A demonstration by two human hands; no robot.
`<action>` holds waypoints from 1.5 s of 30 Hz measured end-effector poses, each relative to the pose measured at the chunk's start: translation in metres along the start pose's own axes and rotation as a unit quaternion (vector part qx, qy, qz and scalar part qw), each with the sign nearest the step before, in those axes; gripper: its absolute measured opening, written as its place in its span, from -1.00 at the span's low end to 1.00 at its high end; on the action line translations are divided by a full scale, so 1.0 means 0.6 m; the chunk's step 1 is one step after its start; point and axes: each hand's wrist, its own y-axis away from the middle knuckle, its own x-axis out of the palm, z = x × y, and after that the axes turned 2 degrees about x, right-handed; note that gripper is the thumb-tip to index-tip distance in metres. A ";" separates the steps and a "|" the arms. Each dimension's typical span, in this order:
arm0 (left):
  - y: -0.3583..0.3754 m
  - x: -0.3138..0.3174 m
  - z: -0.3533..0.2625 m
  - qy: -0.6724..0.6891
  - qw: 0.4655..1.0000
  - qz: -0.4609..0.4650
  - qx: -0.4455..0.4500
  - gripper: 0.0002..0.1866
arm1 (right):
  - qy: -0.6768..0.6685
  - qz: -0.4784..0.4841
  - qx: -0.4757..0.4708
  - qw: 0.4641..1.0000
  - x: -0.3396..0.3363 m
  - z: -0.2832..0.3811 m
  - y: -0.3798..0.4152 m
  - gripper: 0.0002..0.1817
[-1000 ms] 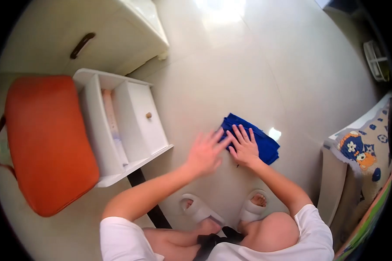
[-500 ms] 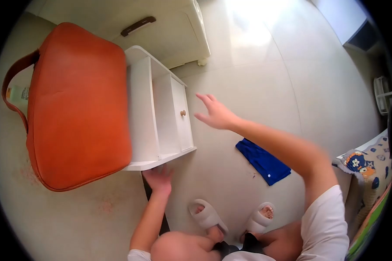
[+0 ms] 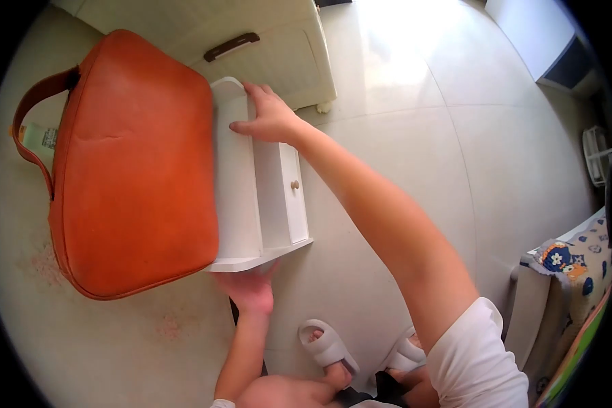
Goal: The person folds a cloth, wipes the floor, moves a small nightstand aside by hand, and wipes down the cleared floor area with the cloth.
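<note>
A small white shelf unit (image 3: 236, 197) with a door and round wooden knob stands between my two hands. My right hand (image 3: 272, 117) grips its far side panel, thumb on the inner side and fingers over the outer edge. At the near side panel my left hand (image 3: 248, 289) is pressed from outside, its fingertips partly hidden by the panel. A large orange leather bag (image 3: 136, 163) with a strap handle lies against the back of the unit and covers part of it.
Beyond the unit stands a cream drawer cabinet (image 3: 279, 68) with a brown handle. A pale green bottle (image 3: 41, 138) shows behind the bag's strap. My slippered feet (image 3: 328, 345) are on the tiled floor. At right is a patterned cloth (image 3: 578, 255) over furniture.
My right hand has moved from the air in front of the unit to its far side panel and taken hold. The blue cloth on the floor is now hidden behind my right arm.
</note>
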 end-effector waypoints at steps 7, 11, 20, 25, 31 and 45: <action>-0.005 -0.013 -0.002 0.000 0.999 -0.016 -0.032 -0.08 | -0.041 -0.048 -0.018 0.998 -0.013 -0.009 0.019 0.03; -0.021 -0.066 0.008 -0.026 0.998 -0.005 -0.053 -0.17 | -0.042 -0.052 0.032 0.997 -0.050 -0.006 0.072 0.02; -0.030 -0.078 0.012 -0.061 0.992 0.084 -0.075 -0.34 | -0.009 -0.220 0.004 0.975 -0.144 -0.026 0.193 -0.07; -0.037 0.016 0.017 -0.097 0.982 0.143 -0.081 -0.35 | -0.029 -0.277 0.034 0.960 -0.221 -0.028 0.253 -0.13; -0.051 0.116 0.032 -0.139 0.955 0.222 -0.139 -0.29 | -0.036 -0.330 0.069 0.941 -0.315 -0.049 0.312 -0.14; -0.127 0.373 0.085 -0.211 0.870 0.374 -0.242 -0.05 | -0.006 -0.480 0.112 0.870 -0.505 -0.078 0.389 -0.16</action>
